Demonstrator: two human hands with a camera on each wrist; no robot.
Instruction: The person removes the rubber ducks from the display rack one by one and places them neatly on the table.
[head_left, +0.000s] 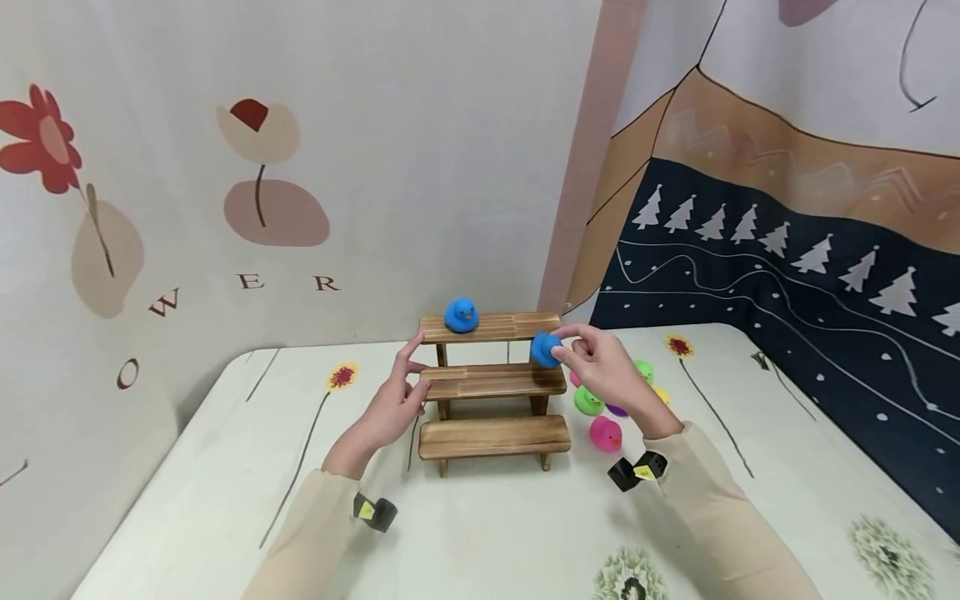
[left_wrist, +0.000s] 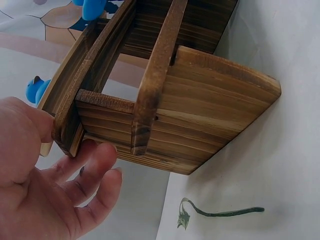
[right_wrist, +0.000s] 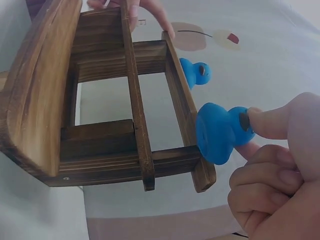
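Note:
A small three-tier wooden step stand (head_left: pixel 495 435) sits on the table, its shelves rising toward the back. My left hand (head_left: pixel 387 408) holds the stand's left side, with fingers at the ends of the upper shelves; in the left wrist view my left hand (left_wrist: pixel 75 185) has other fingers loosely bent below the wood. My right hand (head_left: pixel 603 367) pinches a blue rubber duck (head_left: pixel 545 349) by its head, near the right end of the top shelf. The right wrist view has this duck (right_wrist: pixel 220 132) tilted beside the shelf edge. Another blue duck (head_left: pixel 461 315) stands left on the top shelf.
Right of the stand, partly behind my right forearm, lie several rubber ducks, among them a green duck (head_left: pixel 588 401) and a pink duck (head_left: pixel 606 434). A printed cloth (head_left: pixel 225 483) covers the table, and patterned curtains (head_left: pixel 420 167) hang behind.

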